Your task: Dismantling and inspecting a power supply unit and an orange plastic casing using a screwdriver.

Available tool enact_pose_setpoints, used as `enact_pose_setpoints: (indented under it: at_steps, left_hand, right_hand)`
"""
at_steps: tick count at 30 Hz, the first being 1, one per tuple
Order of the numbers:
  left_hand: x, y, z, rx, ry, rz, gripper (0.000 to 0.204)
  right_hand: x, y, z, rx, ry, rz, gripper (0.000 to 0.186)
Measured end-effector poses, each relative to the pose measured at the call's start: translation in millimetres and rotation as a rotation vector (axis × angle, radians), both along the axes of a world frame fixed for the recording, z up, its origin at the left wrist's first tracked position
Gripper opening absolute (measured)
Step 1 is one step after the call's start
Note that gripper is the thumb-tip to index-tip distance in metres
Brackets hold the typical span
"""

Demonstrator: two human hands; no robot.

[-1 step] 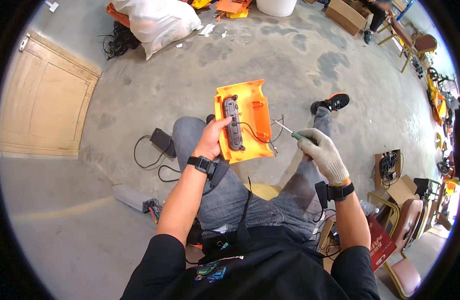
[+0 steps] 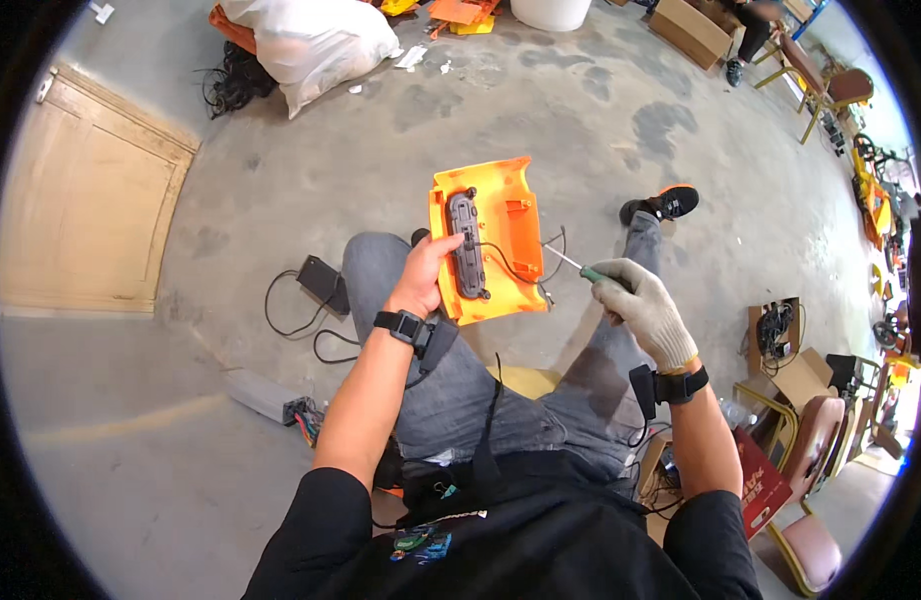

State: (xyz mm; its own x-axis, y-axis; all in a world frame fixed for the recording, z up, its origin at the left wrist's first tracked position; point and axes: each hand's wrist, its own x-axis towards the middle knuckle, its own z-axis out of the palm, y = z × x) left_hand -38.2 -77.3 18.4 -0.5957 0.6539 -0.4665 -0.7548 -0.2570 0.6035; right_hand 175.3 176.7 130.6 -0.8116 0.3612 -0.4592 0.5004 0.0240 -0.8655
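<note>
My left hand (image 2: 425, 272), bare and with a black strap at the wrist, grips the left edge of an orange plastic cover (image 2: 509, 222). Its thumb lies over a long dark grey part (image 2: 468, 245) fixed inside the cover. From that part a thin black cable (image 2: 514, 271) runs across the cover and loops past its right edge. In a white knit glove, my right hand (image 2: 643, 308) is closed round the green handle of a screwdriver (image 2: 589, 272). The screwdriver's metal shaft points up and left, its tip close to the cover's right edge; whether they touch I cannot tell.
A black box with a cable (image 2: 321, 283) lies left of my knee, near a grey metal-cased unit with coloured wires (image 2: 264, 394). Cartons (image 2: 776, 335) and chairs (image 2: 817, 448) stand at the right. A white sack (image 2: 316, 50) sits far left; a person's leg (image 2: 753, 38) shows far right.
</note>
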Motion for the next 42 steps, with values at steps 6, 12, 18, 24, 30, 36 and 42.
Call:
enact_pose_setpoints:
  at_steps: [6,12,18,24,30,36,42]
  left_hand:
    - [-4,9,-4,-0.016,-0.03,-0.02,0.029]
    - [-6,11,-11,-0.054,-0.088,-0.123,0.027]
    - [-3,15,-14,-0.067,-0.094,-0.131,0.027]
    - [-6,14,-13,-0.107,-0.085,-0.151,0.027]
    - [-7,17,-27,-0.186,-0.039,-0.173,0.027]
    - [-5,21,-35,-0.177,0.096,-0.145,0.031]
    - [-2,22,-29,-0.209,0.134,-0.134,0.032]
  right_hand:
    - [13,-8,-1,-0.087,-0.011,0.017,0.036]
    - [18,-18,-15,-0.169,-0.072,-0.013,0.036]
    - [48,50,-42,-0.129,0.062,-0.303,0.03]
    - [69,55,-43,-0.325,-0.005,-0.5,0.033]
    - [15,-24,-13,-0.249,-0.156,-0.044,0.042]
    - [-24,-56,-3,-0.175,-0.111,0.147,0.045]
    - [-36,-67,-12,-0.227,-0.085,0.085,0.045]
